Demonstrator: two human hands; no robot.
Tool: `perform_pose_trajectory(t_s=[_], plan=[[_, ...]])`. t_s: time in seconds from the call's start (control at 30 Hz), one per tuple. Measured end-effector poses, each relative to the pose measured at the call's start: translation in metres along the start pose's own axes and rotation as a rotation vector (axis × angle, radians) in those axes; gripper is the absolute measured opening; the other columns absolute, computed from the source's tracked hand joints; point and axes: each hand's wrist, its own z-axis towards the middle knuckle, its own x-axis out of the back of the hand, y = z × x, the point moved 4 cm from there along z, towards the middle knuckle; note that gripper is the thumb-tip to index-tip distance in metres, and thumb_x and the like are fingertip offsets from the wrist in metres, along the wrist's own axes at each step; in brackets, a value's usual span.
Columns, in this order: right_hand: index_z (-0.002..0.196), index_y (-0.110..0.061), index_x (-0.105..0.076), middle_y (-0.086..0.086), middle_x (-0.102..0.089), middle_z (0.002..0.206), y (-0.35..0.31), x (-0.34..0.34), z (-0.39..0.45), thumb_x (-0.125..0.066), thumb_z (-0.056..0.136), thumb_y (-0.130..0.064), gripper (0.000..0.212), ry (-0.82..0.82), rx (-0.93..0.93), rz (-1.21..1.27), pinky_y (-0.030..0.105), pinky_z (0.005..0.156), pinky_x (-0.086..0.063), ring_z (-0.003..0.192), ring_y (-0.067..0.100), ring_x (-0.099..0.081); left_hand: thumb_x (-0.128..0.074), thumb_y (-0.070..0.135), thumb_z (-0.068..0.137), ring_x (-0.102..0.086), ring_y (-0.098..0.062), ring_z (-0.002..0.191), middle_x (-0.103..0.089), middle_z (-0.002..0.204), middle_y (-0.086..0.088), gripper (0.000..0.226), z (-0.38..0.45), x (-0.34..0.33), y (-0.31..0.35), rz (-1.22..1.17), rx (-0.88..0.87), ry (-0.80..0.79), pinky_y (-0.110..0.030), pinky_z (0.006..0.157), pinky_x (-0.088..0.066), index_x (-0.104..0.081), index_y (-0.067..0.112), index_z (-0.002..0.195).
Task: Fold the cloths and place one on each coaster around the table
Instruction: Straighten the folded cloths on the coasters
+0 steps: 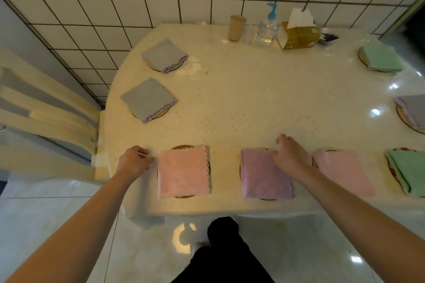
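Folded cloths lie on round coasters around the cream table (253, 103). Along the near edge sit a pink cloth (184, 172), a purple cloth (264, 174), a second pink cloth (345, 170) and a green cloth (409, 172). Two grey cloths (165, 55) (148, 99) rest at the left. A green cloth (381, 57) and a grey cloth (411, 110) are at the right. My left hand (133, 163) hovers just left of the first pink cloth, fingers loosely curled, holding nothing. My right hand (291, 156) lies flat over the purple cloth's right edge, fingers spread.
At the far edge stand a tan cup (236, 27), a clear glass (248, 34), a pump bottle (268, 27) and a tissue box (297, 34). A cream chair (46, 108) stands at the left. Tiled wall behind, glossy floor below.
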Motion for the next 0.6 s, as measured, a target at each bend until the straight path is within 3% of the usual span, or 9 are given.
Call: perform_pose_trajectory(t_s=[0.1,0.23,0.33,0.47,0.6], plan=[[0.119,-0.014,-0.048,0.008,-0.060,0.117,-0.043,0.010,0.025,-0.056,0.088,-0.027,0.034,-0.046,0.041,0.140,0.035,0.082,-0.048,0.106,0.028,-0.058,-0.072,0.016,0.082,-0.067,-0.027,0.072,-0.068,0.084,-0.011,0.022,0.019,0.011,0.020,-0.075,0.009,0.025,-0.036,0.067,-0.056,-0.061,0.008,0.099],[0.115,-0.017,-0.052,0.004,-0.063,0.111,-0.098,0.019,0.071,-0.056,0.086,-0.027,0.031,-0.109,0.121,0.281,0.037,0.086,-0.050,0.101,0.025,-0.059,-0.072,0.021,0.081,-0.064,-0.029,0.083,-0.067,0.096,-0.013,0.020,0.054,0.022,0.045,-0.165,0.030,0.078,-0.040,0.077,-0.056,-0.062,0.014,0.097],[0.111,-0.017,-0.055,0.005,-0.065,0.110,-0.138,0.026,0.120,-0.058,0.085,-0.025,0.028,-0.139,0.169,0.330,0.033,0.086,-0.049,0.100,0.024,-0.060,-0.071,0.025,0.082,-0.057,-0.028,0.092,-0.060,0.104,-0.006,0.031,0.084,0.030,0.064,-0.177,0.063,0.140,-0.036,0.073,-0.048,-0.057,0.013,0.107],[0.111,-0.013,-0.059,0.007,-0.065,0.112,-0.189,0.039,0.184,-0.058,0.085,-0.021,0.027,-0.152,0.254,0.352,0.029,0.087,-0.044,0.106,0.024,-0.058,-0.071,0.019,0.081,-0.060,-0.033,0.096,-0.059,0.108,-0.011,0.046,0.125,0.040,0.076,-0.297,0.173,0.238,-0.038,0.071,-0.049,-0.050,0.008,0.120],[0.112,-0.010,-0.060,0.008,-0.063,0.116,-0.243,0.050,0.252,-0.057,0.086,-0.018,0.028,-0.175,0.291,0.380,0.026,0.083,-0.043,0.107,0.025,-0.058,-0.071,0.032,0.077,-0.059,-0.036,0.101,-0.061,0.114,-0.016,0.054,0.165,0.043,0.066,-0.376,0.333,0.249,-0.046,0.080,-0.053,-0.052,0.007,0.121]])
